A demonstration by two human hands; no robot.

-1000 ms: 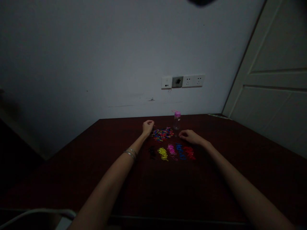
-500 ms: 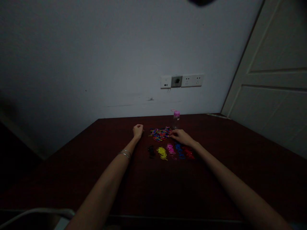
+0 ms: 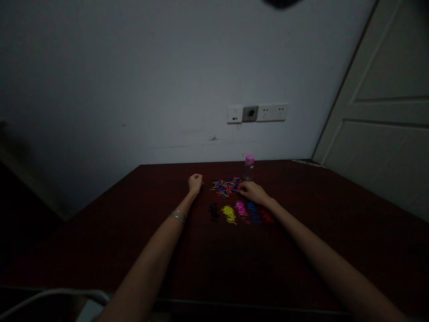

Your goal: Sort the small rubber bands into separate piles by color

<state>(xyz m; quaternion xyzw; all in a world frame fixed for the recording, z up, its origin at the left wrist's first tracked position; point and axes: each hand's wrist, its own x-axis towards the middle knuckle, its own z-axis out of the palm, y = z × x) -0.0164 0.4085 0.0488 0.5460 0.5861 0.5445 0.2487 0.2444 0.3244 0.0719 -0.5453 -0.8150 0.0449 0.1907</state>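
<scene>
A mixed pile of small multicoloured bands (image 3: 225, 187) lies on the dark red-brown table. My left hand (image 3: 195, 183) rests in a loose fist on the tabletop just left of this pile, and no object shows in it. At the pile's right edge, my right hand (image 3: 252, 191) has its fingertips pinched together among the bands; whatever is between them is too small to make out. Nearer to me, sorted by colour, are black bands (image 3: 214, 211), yellow bands (image 3: 229, 214), pink bands (image 3: 241, 211), blue bands (image 3: 254, 213) and red bands (image 3: 267, 216), the last partly under my right wrist.
Behind my right hand stands a clear bottle (image 3: 248, 171) with a pink lid (image 3: 250, 158). Sockets (image 3: 257, 113) are set in the wall beyond the table. A door (image 3: 385, 134) is at the right, and a pale cable (image 3: 60, 292) runs along the lower left.
The whole view has shifted slightly, so everything sits a little further right. Both hands stay in about the same places beside the mixed pile, with the right fingers still pinched at its edge.
</scene>
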